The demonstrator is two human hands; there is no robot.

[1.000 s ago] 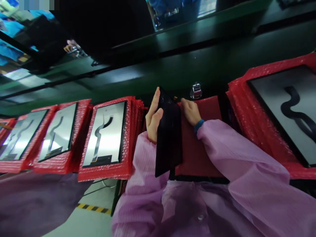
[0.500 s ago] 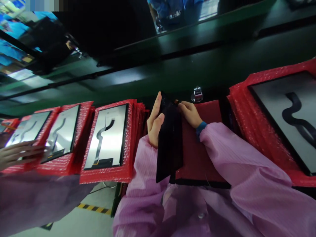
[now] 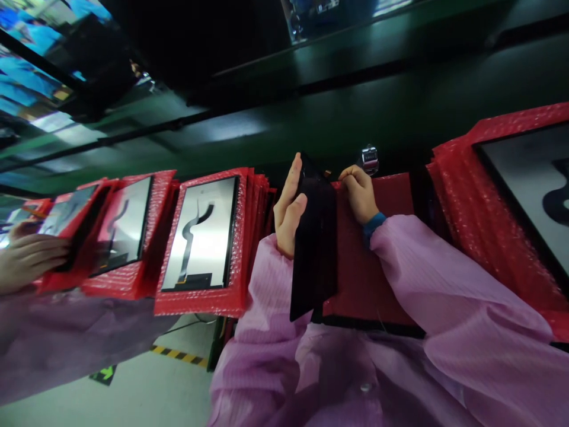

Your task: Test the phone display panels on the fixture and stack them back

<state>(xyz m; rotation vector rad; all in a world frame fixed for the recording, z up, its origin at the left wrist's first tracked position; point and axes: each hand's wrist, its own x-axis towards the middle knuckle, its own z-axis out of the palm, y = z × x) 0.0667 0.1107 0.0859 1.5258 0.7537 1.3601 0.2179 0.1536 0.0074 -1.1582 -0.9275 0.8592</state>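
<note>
My left hand [image 3: 288,207] supports a thin black display panel [image 3: 313,243], tilted up on its edge, fingers flat along its left side and thumb over the front edge. A small orange-tipped connector [image 3: 328,173] sticks out at the panel's far right side. Just right of that tip is my right hand [image 3: 361,193], fingers pinched together; what is in them, if anything, is too small to make out. Beneath the hands lies a dark red mat [image 3: 368,261]. A small metal tally counter [image 3: 370,159] stands behind my right hand.
To the left, display panels [image 3: 202,231] with ribbon cables lie on stacks of red bubble-wrap sleeves [image 3: 195,303]. Another person's hand [image 3: 33,258] is at the far-left stack. A further stack [image 3: 462,201] with a panel on top is at right. A dark green ledge [image 3: 249,133] runs behind.
My right hand has moved slightly right, away from the connector tip. My left hand still holds the panel tilted. The other person's hand has shifted over the far-left panel; the view has turned slightly.
</note>
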